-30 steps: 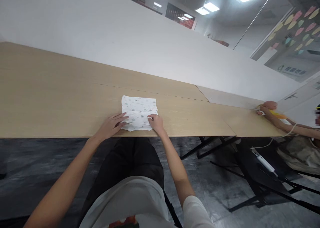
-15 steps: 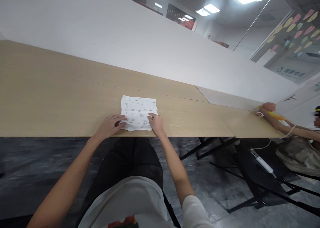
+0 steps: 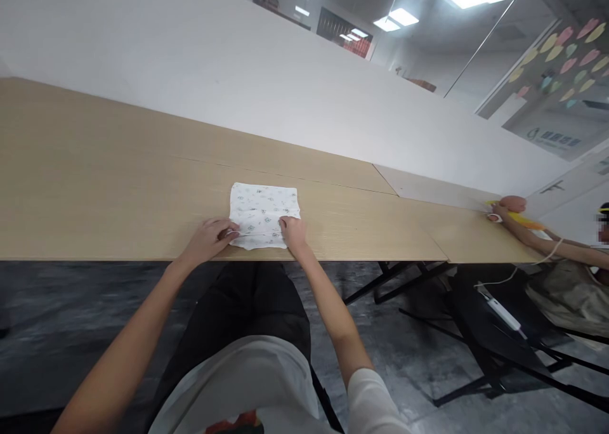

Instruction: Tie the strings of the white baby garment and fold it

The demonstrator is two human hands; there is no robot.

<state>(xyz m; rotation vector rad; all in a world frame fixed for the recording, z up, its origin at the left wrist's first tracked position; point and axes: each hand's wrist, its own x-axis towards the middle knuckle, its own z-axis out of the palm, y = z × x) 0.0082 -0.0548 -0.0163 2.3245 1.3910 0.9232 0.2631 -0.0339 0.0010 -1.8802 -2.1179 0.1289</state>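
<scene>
A white cloth [image 3: 264,199] with a small scattered print lies spread on the wooden table [image 3: 143,193], close to its front edge. Its near part has a raised crease running from side to side. At the left edge of the cloth, my left hand [image 3: 210,237] pinches the fabric between thumb and fingers at that crease. My right hand [image 3: 292,231] rests on the right part of the cloth, its fingers curled closed on the fabric.
A white wall [image 3: 238,85] with glass above it runs behind the table. Far right, another person's arm [image 3: 528,234] reaches to a doll [image 3: 512,203] on the table. A black folding chair [image 3: 495,332] with a white power strip [image 3: 503,313] stands below.
My left fingers have closed on the left edge, and the near part now shows a raised crease. The right hand has shifted slightly left on the cloth.
</scene>
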